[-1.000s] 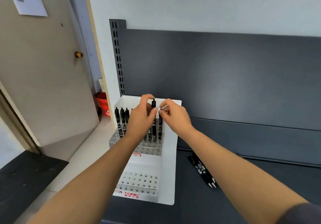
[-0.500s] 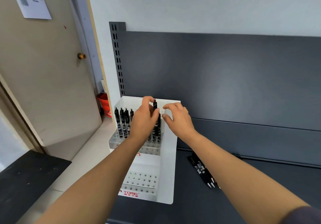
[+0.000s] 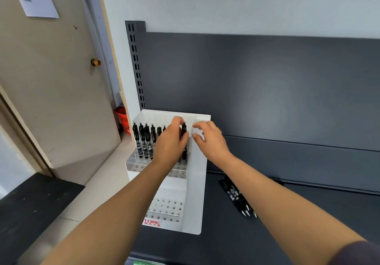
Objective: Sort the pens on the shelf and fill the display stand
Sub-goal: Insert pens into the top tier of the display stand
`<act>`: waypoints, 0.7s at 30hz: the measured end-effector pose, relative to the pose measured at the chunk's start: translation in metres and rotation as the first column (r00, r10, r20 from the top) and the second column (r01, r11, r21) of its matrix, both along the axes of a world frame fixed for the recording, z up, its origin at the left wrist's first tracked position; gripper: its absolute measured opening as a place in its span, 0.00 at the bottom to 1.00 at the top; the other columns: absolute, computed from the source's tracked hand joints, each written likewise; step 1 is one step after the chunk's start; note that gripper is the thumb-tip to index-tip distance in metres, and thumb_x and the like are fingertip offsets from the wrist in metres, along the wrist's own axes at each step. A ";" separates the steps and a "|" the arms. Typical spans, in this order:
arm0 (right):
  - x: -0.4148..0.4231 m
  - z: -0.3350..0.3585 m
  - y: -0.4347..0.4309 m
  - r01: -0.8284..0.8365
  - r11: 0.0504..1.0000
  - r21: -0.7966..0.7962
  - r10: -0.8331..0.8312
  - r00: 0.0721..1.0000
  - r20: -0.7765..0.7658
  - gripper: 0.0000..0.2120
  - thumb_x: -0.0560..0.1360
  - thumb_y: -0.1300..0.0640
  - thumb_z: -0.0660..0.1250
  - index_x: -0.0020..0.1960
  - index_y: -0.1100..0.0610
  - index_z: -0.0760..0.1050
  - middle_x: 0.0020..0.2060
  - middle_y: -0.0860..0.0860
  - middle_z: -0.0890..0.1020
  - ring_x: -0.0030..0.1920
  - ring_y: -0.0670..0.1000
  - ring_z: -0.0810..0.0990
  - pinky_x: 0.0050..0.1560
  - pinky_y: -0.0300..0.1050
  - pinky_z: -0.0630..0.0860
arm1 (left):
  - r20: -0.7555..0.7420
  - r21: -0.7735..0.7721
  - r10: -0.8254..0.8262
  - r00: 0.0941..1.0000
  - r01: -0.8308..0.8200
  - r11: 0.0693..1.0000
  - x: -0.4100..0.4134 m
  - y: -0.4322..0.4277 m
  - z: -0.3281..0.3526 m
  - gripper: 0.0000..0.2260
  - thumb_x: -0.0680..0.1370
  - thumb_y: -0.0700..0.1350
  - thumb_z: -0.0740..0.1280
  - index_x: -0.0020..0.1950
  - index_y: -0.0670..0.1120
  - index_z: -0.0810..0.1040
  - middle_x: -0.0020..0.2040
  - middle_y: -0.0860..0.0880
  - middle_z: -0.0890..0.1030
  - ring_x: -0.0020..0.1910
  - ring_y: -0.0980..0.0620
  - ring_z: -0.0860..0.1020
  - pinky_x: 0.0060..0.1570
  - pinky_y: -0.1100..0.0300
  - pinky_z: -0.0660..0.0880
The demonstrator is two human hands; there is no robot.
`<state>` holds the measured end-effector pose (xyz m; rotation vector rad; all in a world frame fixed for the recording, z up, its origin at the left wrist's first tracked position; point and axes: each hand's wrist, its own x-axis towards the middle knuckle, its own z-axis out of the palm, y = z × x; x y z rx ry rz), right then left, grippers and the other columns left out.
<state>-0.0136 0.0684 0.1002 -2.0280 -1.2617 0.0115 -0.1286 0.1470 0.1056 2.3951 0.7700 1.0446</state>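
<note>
Right hand (image 3: pixel 209 139) has come off the pen (image 3: pixel 183 128), fingers now loose and empty. Left hand (image 3: pixel 170 145) still pinches it upright at the right end of the display stand's (image 3: pixel 196 192) back row. It looks nearly seated. Loose pens (image 3: pixel 236 196) still wait on the shelf (image 3: pixel 308 223).

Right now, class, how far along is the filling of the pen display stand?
Done: black pens stand in holes of the upper tier. In hand: the left hand pinches one pen at that tier's right end, the right hand open beside it. Left: the lower tier holds nothing, and loose pens lie on the shelf.
</note>
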 end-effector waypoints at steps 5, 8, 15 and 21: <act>-0.002 -0.002 0.000 0.003 1.000 -0.008 -0.004 1.000 -0.012 0.14 0.79 0.54 0.60 0.65 0.51 0.70 0.64 0.51 0.71 0.62 0.55 0.72 0.58 0.52 0.74 | -0.046 -0.007 -0.013 0.999 0.012 1.000 -0.009 -0.005 -0.011 0.06 0.79 0.45 0.63 0.53 0.45 0.70 0.39 0.51 0.74 0.36 0.48 0.75 0.36 0.56 0.71; -0.002 -0.003 0.001 0.011 1.000 0.003 -0.011 1.000 -0.023 0.14 0.79 0.54 0.60 0.65 0.51 0.70 0.63 0.51 0.71 0.61 0.55 0.72 0.57 0.52 0.74 | -0.029 -0.001 0.001 1.000 -0.001 1.000 -0.011 0.001 -0.005 0.09 0.81 0.47 0.58 0.50 0.43 0.74 0.36 0.51 0.74 0.35 0.49 0.73 0.35 0.57 0.68; -0.001 -0.008 0.002 0.029 1.000 0.010 -0.028 0.999 -0.028 0.14 0.79 0.54 0.60 0.65 0.50 0.69 0.63 0.51 0.71 0.60 0.55 0.73 0.57 0.51 0.75 | -0.030 -0.023 0.060 0.998 -0.061 0.998 -0.013 0.007 -0.003 0.10 0.81 0.44 0.56 0.46 0.42 0.73 0.40 0.45 0.77 0.36 0.46 0.74 0.35 0.54 0.71; 0.004 -0.015 0.004 0.038 0.999 -0.002 -0.039 0.999 -0.026 0.15 0.79 0.54 0.61 0.66 0.51 0.69 0.64 0.51 0.71 0.59 0.54 0.74 0.57 0.50 0.75 | -0.051 0.138 0.042 0.998 -0.035 0.990 -0.006 0.004 -0.002 0.10 0.80 0.49 0.59 0.57 0.48 0.74 0.47 0.52 0.74 0.40 0.51 0.73 0.33 0.59 0.68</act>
